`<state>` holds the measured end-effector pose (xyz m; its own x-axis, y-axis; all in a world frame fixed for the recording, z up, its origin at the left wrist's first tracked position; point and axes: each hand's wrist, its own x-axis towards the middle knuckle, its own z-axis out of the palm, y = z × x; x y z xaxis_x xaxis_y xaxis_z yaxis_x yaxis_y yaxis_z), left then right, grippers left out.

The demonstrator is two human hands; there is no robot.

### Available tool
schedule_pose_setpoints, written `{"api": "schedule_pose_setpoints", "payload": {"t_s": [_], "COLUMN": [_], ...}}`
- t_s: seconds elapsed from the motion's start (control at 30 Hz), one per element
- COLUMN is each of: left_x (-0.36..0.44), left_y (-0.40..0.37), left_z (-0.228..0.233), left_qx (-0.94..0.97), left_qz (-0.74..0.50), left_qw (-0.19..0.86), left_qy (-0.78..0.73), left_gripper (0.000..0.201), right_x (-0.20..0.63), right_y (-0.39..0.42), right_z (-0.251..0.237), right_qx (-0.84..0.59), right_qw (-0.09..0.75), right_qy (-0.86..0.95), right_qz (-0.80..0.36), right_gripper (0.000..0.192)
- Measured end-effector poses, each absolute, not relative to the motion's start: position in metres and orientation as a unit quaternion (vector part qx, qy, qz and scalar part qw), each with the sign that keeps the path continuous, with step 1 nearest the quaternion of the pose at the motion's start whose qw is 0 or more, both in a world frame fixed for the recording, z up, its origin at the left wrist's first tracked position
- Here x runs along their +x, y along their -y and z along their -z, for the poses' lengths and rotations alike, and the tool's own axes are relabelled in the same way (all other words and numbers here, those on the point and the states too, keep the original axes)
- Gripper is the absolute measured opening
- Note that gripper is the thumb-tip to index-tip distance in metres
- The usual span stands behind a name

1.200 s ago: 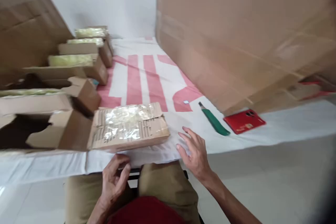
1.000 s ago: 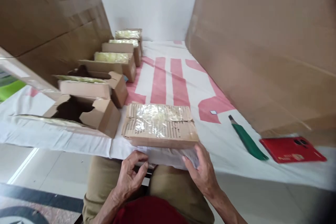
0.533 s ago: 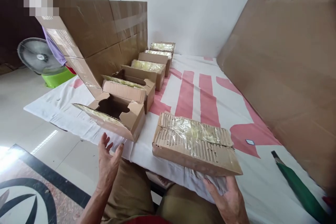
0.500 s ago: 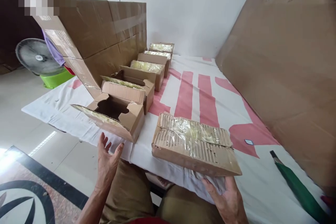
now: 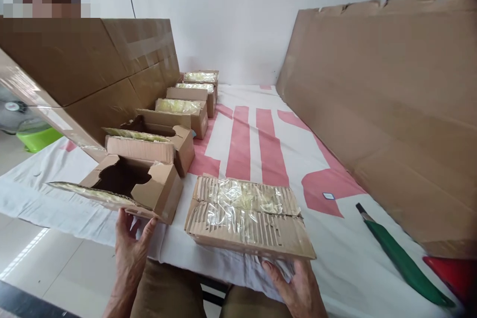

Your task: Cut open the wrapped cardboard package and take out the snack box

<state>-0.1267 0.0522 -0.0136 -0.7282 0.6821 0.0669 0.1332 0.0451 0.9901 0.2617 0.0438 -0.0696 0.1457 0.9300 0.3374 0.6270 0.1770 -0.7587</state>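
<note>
My left hand is at the front side of an open cardboard box, its fingertips at the lower front face and its thumb spread apart. That box has its flaps raised and a dark inside. My right hand is at the near right edge of a taped cardboard box, thumb apart and fingertips partly hidden by the box. This box lies flat, its ribbed, torn top covered with shiny clear tape over yellowish patches. Neither hand is closed around a box.
More cardboard boxes, including an open box and a taped box, run back along stacked cartons. A large cardboard sheet leans at right. A green-handled knife and a red object lie right. A person is behind the cartons.
My left hand has come up to the open box's front side. The view has shifted, so the boxes appear further left and lower. My right hand stays by the taped box.
</note>
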Motion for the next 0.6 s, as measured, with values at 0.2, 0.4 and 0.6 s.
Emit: {"api": "schedule_pose_setpoints", "payload": {"t_s": [0.2, 0.4, 0.6], "left_x": [-0.120, -0.119, -0.125], "left_y": [-0.056, -0.056, -0.064], "left_z": [0.011, 0.011, 0.011], "left_qx": [0.302, 0.301, 0.297], "left_qz": [-0.623, -0.614, -0.600], "left_qw": [0.198, 0.207, 0.229], "left_qy": [-0.694, -0.700, -0.707], "left_gripper": [0.100, 0.096, 0.104], "right_x": [0.259, 0.262, 0.259], "right_y": [-0.045, -0.041, -0.046], "right_z": [0.058, 0.047, 0.045], "right_qx": [-0.599, -0.582, -0.583], "right_qw": [0.441, 0.420, 0.426], "right_qy": [0.646, 0.672, 0.675], "right_qz": [-0.168, -0.184, -0.154], "right_gripper": [0.046, 0.048, 0.042]}}
